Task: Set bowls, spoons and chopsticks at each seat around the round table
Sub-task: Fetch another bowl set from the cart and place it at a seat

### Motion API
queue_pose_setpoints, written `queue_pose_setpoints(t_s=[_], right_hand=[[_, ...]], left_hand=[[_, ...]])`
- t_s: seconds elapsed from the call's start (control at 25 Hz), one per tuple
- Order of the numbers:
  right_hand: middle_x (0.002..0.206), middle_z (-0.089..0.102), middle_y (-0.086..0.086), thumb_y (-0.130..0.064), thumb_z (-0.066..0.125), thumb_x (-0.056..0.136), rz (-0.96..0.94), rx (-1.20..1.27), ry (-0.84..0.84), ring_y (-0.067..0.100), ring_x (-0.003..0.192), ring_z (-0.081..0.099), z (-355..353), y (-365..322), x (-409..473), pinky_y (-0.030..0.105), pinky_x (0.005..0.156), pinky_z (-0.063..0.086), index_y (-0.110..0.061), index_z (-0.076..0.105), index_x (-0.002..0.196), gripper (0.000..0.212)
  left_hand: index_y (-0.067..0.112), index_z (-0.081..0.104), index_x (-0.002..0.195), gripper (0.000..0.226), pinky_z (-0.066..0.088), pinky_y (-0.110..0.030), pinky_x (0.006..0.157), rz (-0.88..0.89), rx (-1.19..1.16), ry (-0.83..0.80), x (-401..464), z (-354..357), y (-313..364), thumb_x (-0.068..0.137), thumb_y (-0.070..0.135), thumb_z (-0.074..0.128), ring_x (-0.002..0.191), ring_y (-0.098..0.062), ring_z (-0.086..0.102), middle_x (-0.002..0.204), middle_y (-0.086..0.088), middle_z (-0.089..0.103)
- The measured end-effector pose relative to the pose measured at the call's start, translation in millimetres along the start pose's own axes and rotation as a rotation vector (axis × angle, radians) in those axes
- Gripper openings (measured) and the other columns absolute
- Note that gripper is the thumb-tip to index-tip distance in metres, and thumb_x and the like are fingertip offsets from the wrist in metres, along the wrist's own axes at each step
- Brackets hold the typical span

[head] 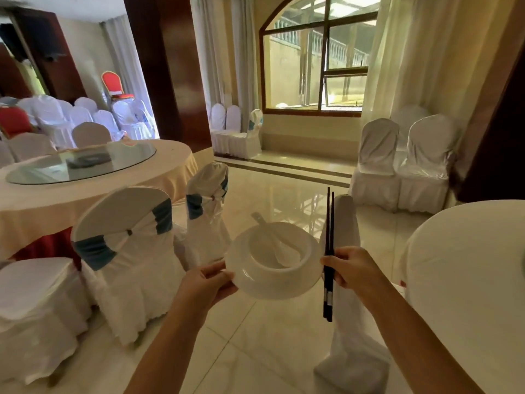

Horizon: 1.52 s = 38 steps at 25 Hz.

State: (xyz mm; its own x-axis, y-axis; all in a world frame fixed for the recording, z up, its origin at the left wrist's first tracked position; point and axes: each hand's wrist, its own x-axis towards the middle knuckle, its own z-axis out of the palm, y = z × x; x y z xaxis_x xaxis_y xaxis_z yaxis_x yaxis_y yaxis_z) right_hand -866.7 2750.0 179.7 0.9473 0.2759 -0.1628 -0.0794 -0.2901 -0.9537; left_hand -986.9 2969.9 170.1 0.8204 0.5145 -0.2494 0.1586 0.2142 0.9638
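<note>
My left hand [208, 281] grips the rim of a white plate [250, 282] held above the floor. On the plate sits a white bowl [295, 243] with a white spoon [277, 243] lying in it, handle pointing away. My right hand [350, 270] pinches a pair of black chopsticks [329, 223], held upright just right of the plate. A round table [468, 274] with a white cloth is at the right edge, close to my right arm.
A second round table [93, 194] with a cream cloth and a glass turntable [82, 166] stands at the left, ringed by white-covered chairs [127, 251]. One covered chair [345, 280] stands side-on just beyond my right hand. More chairs [403, 166] line the far wall. Shiny tiled floor lies between.
</note>
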Motion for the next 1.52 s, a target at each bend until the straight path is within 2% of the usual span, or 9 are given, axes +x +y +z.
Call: queue_pose_setpoints(t_s=[0.28, 0.44, 0.6, 0.8, 1.04, 1.12, 1.24, 1.36, 1.52], right_hand=[[0.066, 0.052, 0.018, -0.003, 0.061, 0.084, -0.027, -0.043, 0.002, 0.016, 0.047, 0.041, -21.8, -28.5, 163.8, 0.026, 0.049, 0.034, 0.002, 0.067, 0.080, 0.008], [0.063, 0.052, 0.017, -0.003, 0.062, 0.084, -0.009, -0.050, 0.023, 0.016, 0.045, 0.040, -20.0, -36.5, 242.0, 0.026, 0.048, 0.033, 0.004, 0.068, 0.082, 0.010], [0.055, 0.047, 0.013, -0.002, 0.061, 0.085, 0.021, -0.019, 0.090, 0.015, 0.042, 0.036, -13.5, -38.1, 314.2, 0.022, 0.041, 0.029, 0.006, 0.066, 0.083, 0.010], [0.035, 0.046, 0.000, 0.000, 0.061, 0.084, 0.036, 0.040, 0.291, 0.009, 0.029, 0.037, -6.1, -45.9, 389.0, 0.016, 0.032, 0.028, 0.006, 0.066, 0.080, 0.009], [0.038, 0.046, 0.002, -0.001, 0.060, 0.085, 0.107, 0.143, 0.591, 0.007, 0.029, 0.036, -31.4, -49.1, 422.5, 0.016, 0.033, 0.030, 0.001, 0.065, 0.074, 0.012], [0.034, 0.046, -0.001, 0.001, 0.059, 0.085, 0.146, 0.192, 0.696, 0.007, 0.026, 0.036, -47.4, -42.0, 421.2, 0.014, 0.033, 0.030, 0.003, 0.063, 0.073, 0.013], [0.047, 0.048, 0.011, 0.003, 0.060, 0.084, 0.209, 0.279, 0.856, 0.019, 0.036, 0.042, -79.6, -26.5, 416.4, 0.022, 0.043, 0.040, 0.007, 0.062, 0.074, 0.011], [0.050, 0.048, 0.010, 0.000, 0.060, 0.085, 0.247, 0.256, 0.960, 0.012, 0.032, 0.038, -113.5, -9.4, 410.0, 0.016, 0.033, 0.032, 0.001, 0.064, 0.075, 0.010], [0.049, 0.046, 0.008, -0.003, 0.060, 0.086, 0.255, 0.284, 1.059, 0.013, 0.036, 0.035, -158.3, 11.3, 404.1, 0.016, 0.032, 0.028, -0.004, 0.061, 0.068, 0.019]], left_hand=[[0.004, 0.065, 0.099, 0.019, 0.059, -0.021, 0.058, 0.001, -0.042, -0.003, 146.4, 62.1, 35.0, 0.084, -0.005, 0.057, 0.081, -0.023, 0.067, 0.089, -0.016, 0.070], [0.012, 0.067, 0.087, 0.019, 0.057, -0.020, 0.055, 0.010, -0.021, -0.017, 223.5, 80.2, 52.3, 0.083, -0.004, 0.059, 0.069, -0.016, 0.071, 0.072, -0.006, 0.074], [0.012, 0.065, 0.088, 0.020, 0.057, -0.020, 0.056, 0.025, 0.002, -0.076, 306.7, 96.8, 68.1, 0.084, -0.006, 0.058, 0.065, -0.014, 0.071, 0.077, -0.011, 0.072], [0.010, 0.065, 0.094, 0.020, 0.057, -0.019, 0.057, 0.061, 0.084, -0.263, 419.8, 120.9, 99.5, 0.082, -0.005, 0.060, 0.070, -0.018, 0.071, 0.080, -0.013, 0.072], [0.014, 0.068, 0.095, 0.023, 0.058, -0.023, 0.062, 0.071, 0.209, -0.605, 517.9, 191.8, 127.9, 0.082, -0.004, 0.061, 0.074, -0.019, 0.072, 0.076, -0.005, 0.076], [0.012, 0.068, 0.098, 0.023, 0.060, -0.025, 0.066, 0.069, 0.238, -0.708, 533.0, 225.8, 125.7, 0.083, -0.004, 0.059, 0.078, -0.021, 0.072, 0.081, -0.007, 0.075], [0.011, 0.067, 0.099, 0.022, 0.059, -0.023, 0.067, 0.048, 0.281, -0.861, 542.6, 283.8, 115.0, 0.085, -0.004, 0.057, 0.080, -0.021, 0.070, 0.086, -0.011, 0.073], [0.009, 0.068, 0.093, 0.021, 0.058, -0.019, 0.062, 0.026, 0.289, -0.950, 542.9, 339.3, 100.0, 0.085, -0.005, 0.056, 0.073, -0.017, 0.070, 0.082, -0.012, 0.072], [0.007, 0.069, 0.092, 0.023, 0.056, -0.017, 0.056, -0.005, 0.313, -1.062, 541.5, 412.0, 84.8, 0.085, -0.009, 0.054, 0.063, -0.011, 0.070, 0.074, -0.009, 0.073]])
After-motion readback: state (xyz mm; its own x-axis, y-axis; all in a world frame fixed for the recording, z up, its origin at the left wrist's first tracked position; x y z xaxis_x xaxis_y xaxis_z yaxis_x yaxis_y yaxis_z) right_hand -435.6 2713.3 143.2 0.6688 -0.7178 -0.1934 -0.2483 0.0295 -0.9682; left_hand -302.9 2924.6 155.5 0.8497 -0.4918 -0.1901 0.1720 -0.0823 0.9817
